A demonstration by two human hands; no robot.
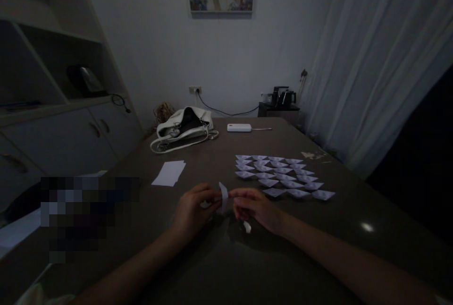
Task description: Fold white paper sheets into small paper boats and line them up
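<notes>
My left hand (196, 208) is closed, pinching a small folded piece of white paper (224, 197) upright between thumb and fingers. From the other side, my right hand (255, 207) reaches toward it. Its index finger is stretched out with the tip at the paper's edge, while the other fingers curl loosely below, not closed on the paper. A small white scrap (247, 226) shows just under my right hand. Beyond that hand, several folded paper boats (282, 171) stand in rows on the dark table (226, 267). Flat white paper sheets (169, 173) lie beyond my left hand.
A white handbag (186, 128) sits at the table's far left, with a white power bank (239, 128) and short cable near the far edge. Torn bits (313, 155) lie by the right edge. At left is a blurred-out area (85, 215). Cabinets (71, 139) line the left wall.
</notes>
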